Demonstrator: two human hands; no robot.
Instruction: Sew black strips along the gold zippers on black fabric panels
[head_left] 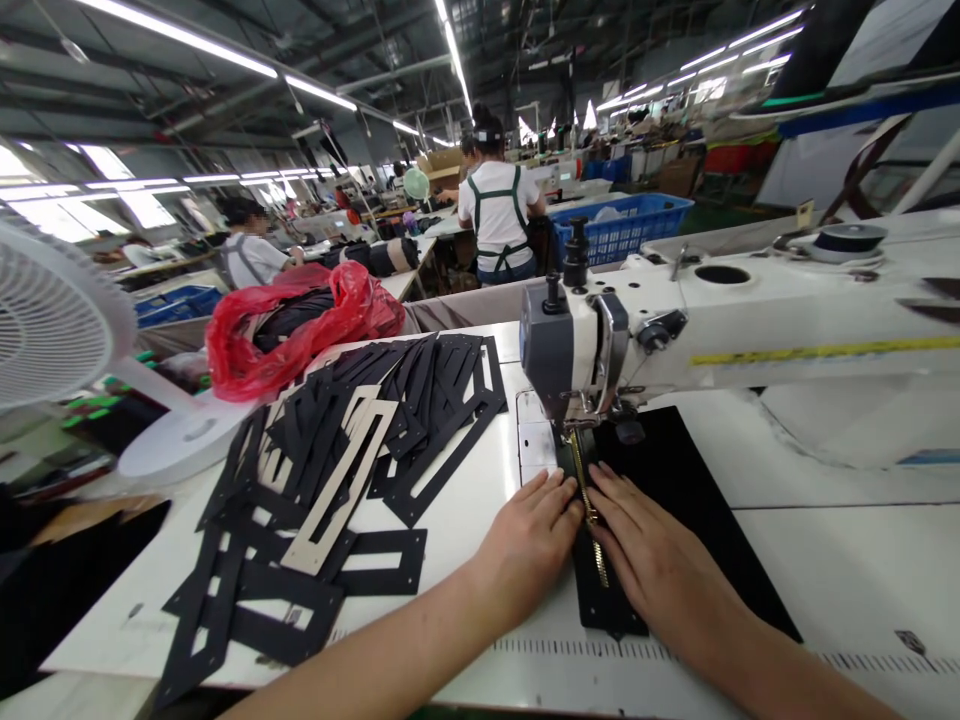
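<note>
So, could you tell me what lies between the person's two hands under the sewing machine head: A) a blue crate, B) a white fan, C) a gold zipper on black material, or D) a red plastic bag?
C: a gold zipper runs down black material between the left hand and the right hand.

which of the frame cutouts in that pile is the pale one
Start at the sewing machine and look left to the pile of black cutouts on the table. The pale cutout lies on top, near the middle, the only beige one there.
</note>
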